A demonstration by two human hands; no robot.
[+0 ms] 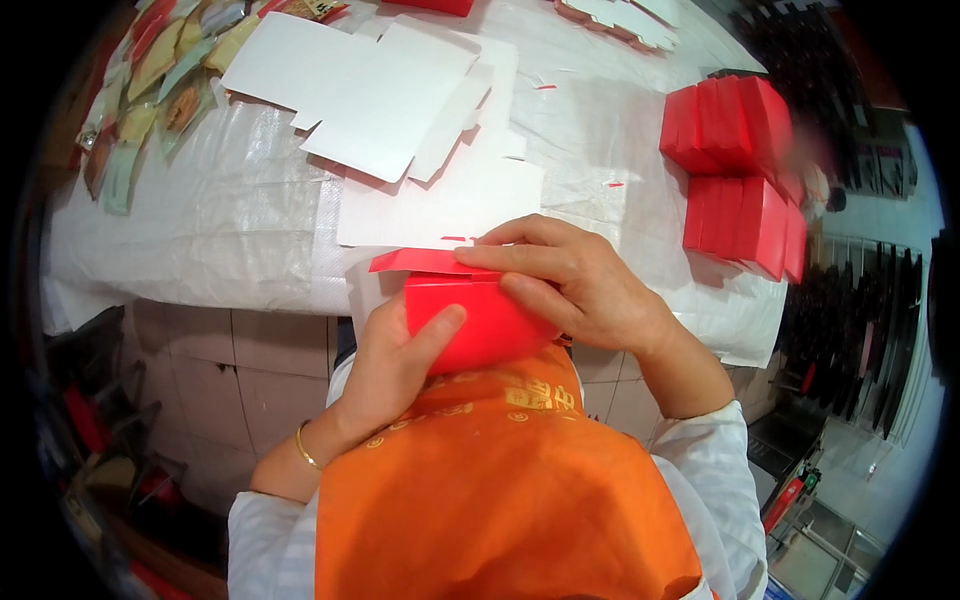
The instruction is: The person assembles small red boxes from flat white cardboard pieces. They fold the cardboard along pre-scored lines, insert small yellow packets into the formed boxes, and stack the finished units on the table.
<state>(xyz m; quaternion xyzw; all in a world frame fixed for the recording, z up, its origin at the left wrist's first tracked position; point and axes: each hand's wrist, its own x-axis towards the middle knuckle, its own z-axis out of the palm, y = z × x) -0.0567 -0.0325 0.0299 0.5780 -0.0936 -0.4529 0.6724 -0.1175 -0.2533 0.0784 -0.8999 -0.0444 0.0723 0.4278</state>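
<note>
Close in front of my orange apron is a red cardboard box (480,325), with a flap standing up along its far edge. My left hand (400,345) grips the box from the left, thumb lying across its near face. At the box's far right side, my right hand (570,270) has its fingers on the flap and its thumb against the top of the near face. The fingers of my left hand behind the box are hidden. Just beyond it lie flat white box blanks (360,90), stacked unevenly on the table.
Finished-looking red boxes (735,215) stand in two groups at the table's right. Clear packets with coloured contents (150,80) are heaped at the far left. More cut cardboard (625,22) lies at the far edge. A white woven sheet (240,200) covers the table.
</note>
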